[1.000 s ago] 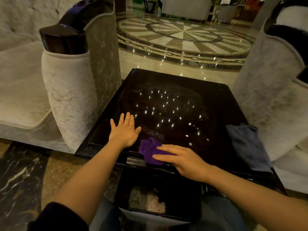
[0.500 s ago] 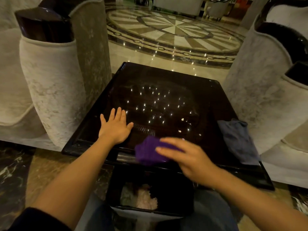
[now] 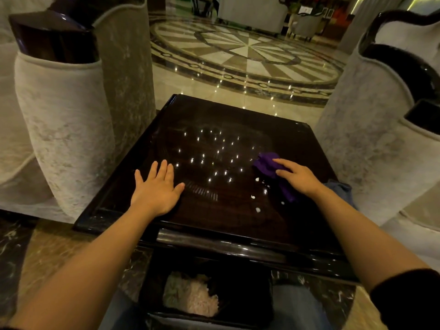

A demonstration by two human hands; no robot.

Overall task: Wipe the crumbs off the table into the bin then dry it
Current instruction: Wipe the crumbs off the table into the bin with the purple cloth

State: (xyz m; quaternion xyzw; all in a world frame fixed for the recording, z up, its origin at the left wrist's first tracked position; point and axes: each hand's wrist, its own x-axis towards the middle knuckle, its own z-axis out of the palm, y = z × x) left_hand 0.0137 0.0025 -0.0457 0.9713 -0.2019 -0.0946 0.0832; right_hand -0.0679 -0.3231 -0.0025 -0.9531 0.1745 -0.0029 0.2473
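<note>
Head view: we see the left hand (image 3: 157, 190) flat on the dark counter (image 3: 214, 217), fingers spread, holding nothing. The right hand (image 3: 298, 176) presses a purple cloth (image 3: 267, 164) onto the counter's right side, its grip laid over the cloth. White crumbs (image 3: 257, 209) lie just beside the cloth, nearer us. The bin (image 3: 245, 294) stands below the counter's near edge. A grey cloth (image 3: 342, 189) shows behind the right forearm.

We saw white crumbs (image 3: 256, 201) scattered on the glossy dark table (image 3: 214, 210), a purple cloth (image 3: 267, 165) beside them, the bin (image 3: 247, 294) below.
</note>
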